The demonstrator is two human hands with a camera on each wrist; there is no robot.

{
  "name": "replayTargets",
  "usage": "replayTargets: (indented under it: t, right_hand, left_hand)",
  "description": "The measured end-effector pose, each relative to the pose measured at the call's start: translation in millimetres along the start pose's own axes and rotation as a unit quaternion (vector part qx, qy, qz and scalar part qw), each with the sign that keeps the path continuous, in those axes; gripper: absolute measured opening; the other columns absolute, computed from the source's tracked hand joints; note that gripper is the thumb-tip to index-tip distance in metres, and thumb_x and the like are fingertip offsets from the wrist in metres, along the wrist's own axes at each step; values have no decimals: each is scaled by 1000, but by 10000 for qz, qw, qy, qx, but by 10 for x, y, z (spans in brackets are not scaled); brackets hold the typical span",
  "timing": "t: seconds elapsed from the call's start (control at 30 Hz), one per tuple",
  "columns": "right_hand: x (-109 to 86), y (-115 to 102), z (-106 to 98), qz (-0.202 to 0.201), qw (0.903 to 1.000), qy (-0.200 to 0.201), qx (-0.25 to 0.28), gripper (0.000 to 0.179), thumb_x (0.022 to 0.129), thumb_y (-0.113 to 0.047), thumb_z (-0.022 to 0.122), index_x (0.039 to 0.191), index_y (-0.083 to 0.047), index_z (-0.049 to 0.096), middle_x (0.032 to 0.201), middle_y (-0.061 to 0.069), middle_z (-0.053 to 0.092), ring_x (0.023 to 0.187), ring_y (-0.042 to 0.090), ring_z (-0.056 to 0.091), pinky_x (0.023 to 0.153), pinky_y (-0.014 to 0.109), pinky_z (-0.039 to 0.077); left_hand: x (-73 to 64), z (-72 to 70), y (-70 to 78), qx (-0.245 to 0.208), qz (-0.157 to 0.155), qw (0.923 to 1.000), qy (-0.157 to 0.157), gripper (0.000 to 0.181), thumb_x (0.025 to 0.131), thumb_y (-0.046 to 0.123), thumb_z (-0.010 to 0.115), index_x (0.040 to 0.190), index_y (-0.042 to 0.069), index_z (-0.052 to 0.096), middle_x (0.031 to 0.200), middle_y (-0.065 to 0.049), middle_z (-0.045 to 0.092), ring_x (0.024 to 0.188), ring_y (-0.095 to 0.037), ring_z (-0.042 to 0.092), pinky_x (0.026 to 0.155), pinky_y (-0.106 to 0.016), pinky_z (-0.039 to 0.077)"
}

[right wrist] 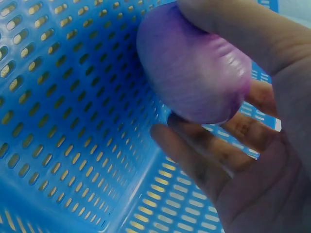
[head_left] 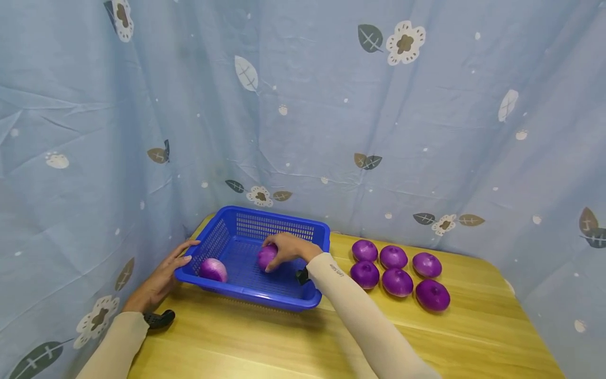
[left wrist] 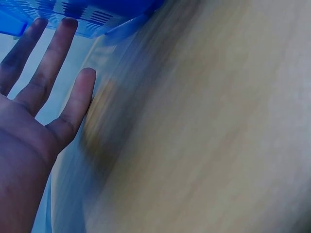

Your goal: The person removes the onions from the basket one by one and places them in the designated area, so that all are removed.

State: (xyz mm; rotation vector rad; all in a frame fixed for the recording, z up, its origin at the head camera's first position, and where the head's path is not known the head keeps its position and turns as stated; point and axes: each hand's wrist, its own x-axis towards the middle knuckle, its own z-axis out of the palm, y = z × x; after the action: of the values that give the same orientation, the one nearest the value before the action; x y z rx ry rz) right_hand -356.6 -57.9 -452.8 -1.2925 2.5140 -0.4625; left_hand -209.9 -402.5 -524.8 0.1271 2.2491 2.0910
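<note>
A blue plastic basket [head_left: 265, 302] stands on the table's left part. Inside it my right hand [head_left: 290, 247] grips a purple onion [head_left: 267, 257] between thumb and fingers; the right wrist view shows this onion [right wrist: 194, 68] above the slotted basket floor [right wrist: 73, 121]. Another onion [head_left: 213, 269], paler on top, lies in the basket's near left corner. My left hand [head_left: 163, 273] touches the basket's left rim with extended fingers. In the left wrist view, straight fingers [left wrist: 53, 63] reach the basket's slotted side [left wrist: 92, 22].
Several purple onions stand in two rows right of the basket, among them a far-row onion [head_left: 393, 257] and a near-row onion [head_left: 433, 295]. The wooden table [head_left: 473, 337] meets a blue patterned curtain [head_left: 307, 131] behind and at both sides.
</note>
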Motion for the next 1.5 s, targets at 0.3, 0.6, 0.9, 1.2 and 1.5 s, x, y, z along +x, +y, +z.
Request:
replayTargets:
  t: [0.3, 0.6, 0.9, 1.2, 1.5]
  right_hand:
    - [-52, 16, -37, -132, 9998, 163, -60, 73, 77, -41, 91, 138, -12, 64, 116, 0, 68, 101, 12, 61, 85, 22, 50]
    - [-185, -9, -159, -286, 9981, 543, 98, 71, 78, -45, 89, 138, -18, 63, 123, 0, 67, 110, 16, 60, 89, 26, 51]
    - [-346, 47, -247, -411, 9920, 817, 869, 71, 78, -43, 89, 139, -19, 61, 133, 0, 63, 113, 14, 61, 88, 25, 53]
    - [-527, 99, -339, -347, 9873, 1123, 1071, 71, 78, -45, 88, 141, -25, 59, 134, -5, 61, 111, 12, 62, 88, 27, 54]
    - [-733, 154, -446, -369, 9835, 1331, 1166, 72, 80, -42, 88, 143, -23, 58, 136, -2, 61, 112, 14, 63, 88, 27, 55]
  left_hand:
    - [-29, 10, -11, 83, 22, 10000, -26, 54, 111, 34, 44, 162, 26, 28, 169, -15, 1, 143, -34, 28, 98, -27, 43]
    - [-46, 13, -22, 124, 3, 9999, 48, 53, 111, 37, 44, 161, 28, 30, 167, -18, 4, 130, -18, 42, 95, -22, 47]
    - [-59, 10, -28, 14, 72, 9999, 78, 51, 111, 34, 43, 160, 28, 31, 163, -23, 9, 116, -6, 55, 93, -26, 51]
    - [-57, 13, -14, 33, -14, 10000, 71, 53, 111, 35, 44, 161, 30, 29, 164, -26, 8, 116, -7, 55, 93, -27, 53]
    - [-45, 11, 14, 67, -13, 10000, 70, 53, 110, 37, 44, 161, 31, 29, 164, -27, 7, 115, -8, 56, 92, -27, 53]
